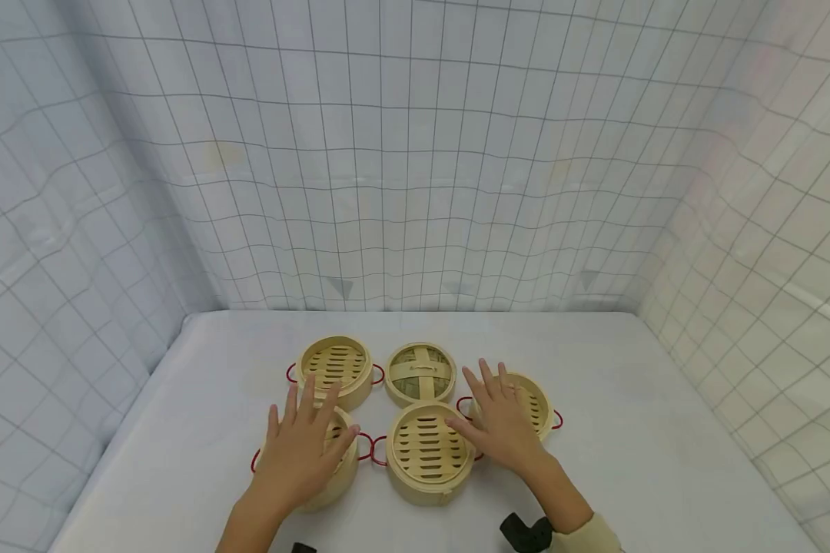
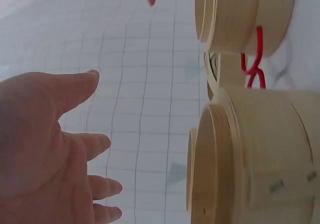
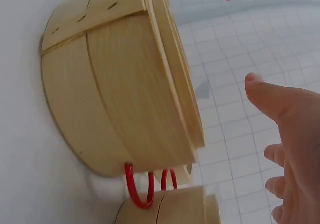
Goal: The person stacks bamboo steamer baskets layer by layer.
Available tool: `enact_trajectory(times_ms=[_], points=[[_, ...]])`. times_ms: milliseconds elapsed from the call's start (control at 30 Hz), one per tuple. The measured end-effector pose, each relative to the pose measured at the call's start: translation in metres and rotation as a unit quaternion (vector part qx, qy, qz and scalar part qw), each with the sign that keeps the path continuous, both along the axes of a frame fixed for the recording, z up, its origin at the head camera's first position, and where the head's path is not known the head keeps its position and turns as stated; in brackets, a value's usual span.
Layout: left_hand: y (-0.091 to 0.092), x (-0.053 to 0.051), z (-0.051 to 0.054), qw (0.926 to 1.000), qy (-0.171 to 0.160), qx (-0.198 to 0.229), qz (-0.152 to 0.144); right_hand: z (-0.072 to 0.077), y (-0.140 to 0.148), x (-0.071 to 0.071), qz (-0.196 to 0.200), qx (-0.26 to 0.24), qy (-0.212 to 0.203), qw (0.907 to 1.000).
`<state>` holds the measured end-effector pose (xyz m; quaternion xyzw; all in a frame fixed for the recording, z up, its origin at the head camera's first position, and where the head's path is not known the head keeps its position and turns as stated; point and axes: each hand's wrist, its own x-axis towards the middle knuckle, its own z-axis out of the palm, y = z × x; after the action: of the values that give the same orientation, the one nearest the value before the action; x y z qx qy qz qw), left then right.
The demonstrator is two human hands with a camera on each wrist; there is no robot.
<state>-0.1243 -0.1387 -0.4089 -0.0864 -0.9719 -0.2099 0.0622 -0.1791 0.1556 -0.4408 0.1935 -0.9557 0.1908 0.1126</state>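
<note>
My left hand (image 1: 300, 455), fingers spread, hovers over the front left bamboo steamer (image 1: 339, 482); in the left wrist view a gap separates the hand (image 2: 45, 149) from the steamer (image 2: 270, 159). My right hand (image 1: 503, 422) is spread above the right steamer (image 1: 538, 403), holding nothing; the right wrist view shows the hand (image 3: 295, 134) apart from a steamer (image 3: 120, 84). Between the hands sits the front middle steamer (image 1: 429, 453), slatted inside. Behind stand another slatted steamer (image 1: 335, 365) and a woven lid (image 1: 422, 372). Red handles (image 1: 379, 451) show on the slatted steamers.
The white table (image 1: 636, 430) extends on both sides of the steamers. Gridded white curtains (image 1: 415, 169) hang behind it and at both sides. A black object (image 1: 526, 532) is near the right sleeve (image 1: 588, 536), and part of another (image 1: 304, 548) shows at the bottom edge.
</note>
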Motion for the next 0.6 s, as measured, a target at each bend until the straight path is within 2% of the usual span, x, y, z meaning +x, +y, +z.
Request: enact_trajectory(times_ms=[133,267,367,600], points=[[-0.026,0.012,-0.007,0.9998,-0.01,0.01,0.012,-0.006,0.02,0.004,-0.002,-0.006,0.008,0.9999],[-0.05,0.019,-0.018,0.9991,-0.026,0.013,0.032,-0.016,0.045,0.007,-0.004,-0.014,0.025,0.9996],[-0.068,0.023,-0.029,0.9983,-0.026,0.024,0.046,-0.024,0.063,0.009,-0.008,-0.033,0.021,0.9992],[-0.101,0.031,-0.057,0.9913,-0.026,0.101,0.08,-0.043,0.092,0.017,-0.034,-0.085,-0.01,0.9957]])
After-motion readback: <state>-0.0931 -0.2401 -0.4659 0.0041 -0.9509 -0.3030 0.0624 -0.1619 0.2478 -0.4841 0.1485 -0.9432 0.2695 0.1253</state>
